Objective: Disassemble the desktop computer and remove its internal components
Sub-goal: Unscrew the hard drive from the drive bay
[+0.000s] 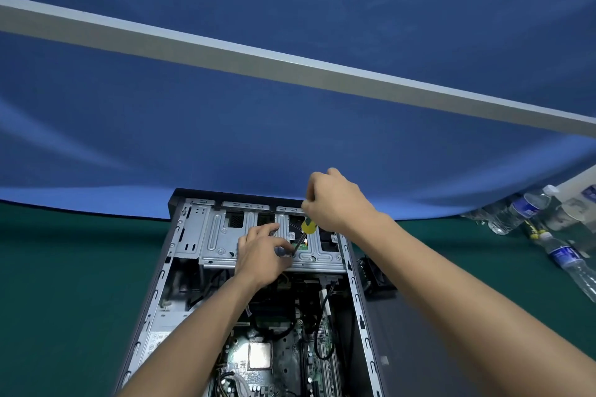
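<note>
right hand (pixel 335 200): fingers curled tight round the handle of a screwdriver (pixel 304 230), fist above the case's far edge, about 1 o'clock from frame centre.
screwdriver: yellow collar with a green patch below the fist, dark shaft slanting down toward 7 o'clock; tip lands on the drive cage (pixel 271 235) right at the left fingertips.
left hand (pixel 263 256): palm down on the cage, fingers bent, thumb and forefinger pinched close at the shaft's tip; whether they hold a screw I cannot tell.
drive cage: bare stamped steel, spans the far end of the computer case (pixel 356 293); a small green board shows through a cut-out just beside the tip.
computer case: lying open on its side, running from 6 o'clock up to centre; grey frame, side panel off.
motherboard (pixel 283 361): in the near half of the case, at 6 o'clock; square silver CPU (pixel 259 354) bare, black cables looped over it.
power supply label (pixel 154 343): white, at 7 o'clock, print too small to read.
loose fan (pixel 371 272): black, on the worktop touching the case's right wall, at 4 o'clock.
worktop (pixel 64 284): green cover.
water bottles (pixel 548 235): clear, blue labels, at 3 o'clock; writing blurred, brand unreadable.
backdrop (pixel 225 106): blue cloth, a grey bar crossing it.
</note>
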`<control>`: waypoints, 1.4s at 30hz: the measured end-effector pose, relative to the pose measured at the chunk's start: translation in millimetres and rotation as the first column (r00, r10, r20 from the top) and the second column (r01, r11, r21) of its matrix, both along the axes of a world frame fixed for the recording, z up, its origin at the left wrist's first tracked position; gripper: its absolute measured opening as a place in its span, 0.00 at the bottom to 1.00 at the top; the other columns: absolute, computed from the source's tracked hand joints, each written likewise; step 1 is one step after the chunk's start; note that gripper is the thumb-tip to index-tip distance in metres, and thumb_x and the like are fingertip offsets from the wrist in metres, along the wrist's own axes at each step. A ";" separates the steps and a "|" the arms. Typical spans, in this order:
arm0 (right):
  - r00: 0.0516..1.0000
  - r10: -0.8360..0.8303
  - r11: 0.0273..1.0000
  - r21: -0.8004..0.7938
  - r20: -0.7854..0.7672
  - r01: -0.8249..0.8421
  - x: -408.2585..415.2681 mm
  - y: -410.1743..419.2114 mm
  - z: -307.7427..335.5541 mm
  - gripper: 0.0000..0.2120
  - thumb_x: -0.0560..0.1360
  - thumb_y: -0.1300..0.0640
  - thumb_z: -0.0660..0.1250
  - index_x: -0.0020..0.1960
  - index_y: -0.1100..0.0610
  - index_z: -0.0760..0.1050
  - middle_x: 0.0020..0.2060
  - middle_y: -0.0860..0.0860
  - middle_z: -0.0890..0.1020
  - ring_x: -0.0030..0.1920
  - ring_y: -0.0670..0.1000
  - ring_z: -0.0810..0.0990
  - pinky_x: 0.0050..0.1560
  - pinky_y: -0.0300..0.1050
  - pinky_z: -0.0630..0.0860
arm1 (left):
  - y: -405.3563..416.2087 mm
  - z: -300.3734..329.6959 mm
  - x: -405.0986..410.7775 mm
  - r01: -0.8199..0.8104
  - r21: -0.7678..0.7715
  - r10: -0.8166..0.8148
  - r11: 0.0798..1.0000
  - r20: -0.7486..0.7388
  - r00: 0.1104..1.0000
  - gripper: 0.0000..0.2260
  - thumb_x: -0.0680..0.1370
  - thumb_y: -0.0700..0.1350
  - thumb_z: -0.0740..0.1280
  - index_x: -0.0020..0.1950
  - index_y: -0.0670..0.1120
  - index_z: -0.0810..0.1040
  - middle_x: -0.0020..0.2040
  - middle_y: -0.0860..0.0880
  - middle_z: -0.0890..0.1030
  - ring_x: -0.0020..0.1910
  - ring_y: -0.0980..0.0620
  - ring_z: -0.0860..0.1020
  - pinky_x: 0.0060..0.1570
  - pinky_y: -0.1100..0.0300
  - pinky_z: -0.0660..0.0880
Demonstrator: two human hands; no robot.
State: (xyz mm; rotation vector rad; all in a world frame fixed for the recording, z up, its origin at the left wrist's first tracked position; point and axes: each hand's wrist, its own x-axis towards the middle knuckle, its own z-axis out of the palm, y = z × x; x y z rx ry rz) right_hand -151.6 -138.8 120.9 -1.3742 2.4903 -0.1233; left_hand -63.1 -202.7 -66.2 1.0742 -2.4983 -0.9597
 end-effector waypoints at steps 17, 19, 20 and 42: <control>0.997 0.071 0.996 -0.054 -0.021 -0.072 0.9 -2.8 -3.0 0.03 0.75 0.61 0.60 0.49 0.56 0.69 0.52 0.51 0.70 0.47 0.57 0.73 0.43 0.47 0.69 | -5.0 -1.3 -0.4 0.024 0.003 -0.024 1.000 0.025 0.999 0.06 0.71 0.55 0.72 0.47 0.60 0.82 0.70 0.58 0.66 0.67 0.53 0.59 0.61 0.58 0.54; 0.995 0.083 0.995 -0.049 -0.053 -0.085 2.0 -1.6 -3.6 0.05 0.75 0.59 0.62 0.50 0.55 0.69 0.52 0.51 0.71 0.45 0.56 0.72 0.41 0.46 0.68 | -7.2 0.2 0.7 0.036 0.013 -0.036 0.999 0.023 0.999 0.06 0.71 0.55 0.72 0.47 0.60 0.82 0.69 0.58 0.66 0.67 0.53 0.60 0.60 0.59 0.53; 0.994 0.063 0.996 -0.052 -0.094 -0.068 1.9 -1.0 -3.7 0.07 0.76 0.54 0.62 0.51 0.56 0.69 0.51 0.51 0.72 0.44 0.56 0.72 0.41 0.46 0.67 | -7.6 0.5 1.0 0.042 0.019 -0.042 0.999 0.019 0.999 0.05 0.71 0.55 0.72 0.46 0.60 0.82 0.69 0.58 0.66 0.67 0.53 0.60 0.59 0.60 0.53; 1.000 -0.016 0.992 -0.128 -0.022 0.013 -15.4 11.6 -8.3 0.09 0.74 0.56 0.62 0.53 0.54 0.67 0.50 0.49 0.72 0.48 0.55 0.74 0.45 0.48 0.71 | -4.9 0.3 -3.1 0.009 0.014 -0.010 1.000 0.037 0.999 0.06 0.70 0.58 0.72 0.46 0.62 0.82 0.68 0.60 0.66 0.65 0.54 0.60 0.59 0.59 0.55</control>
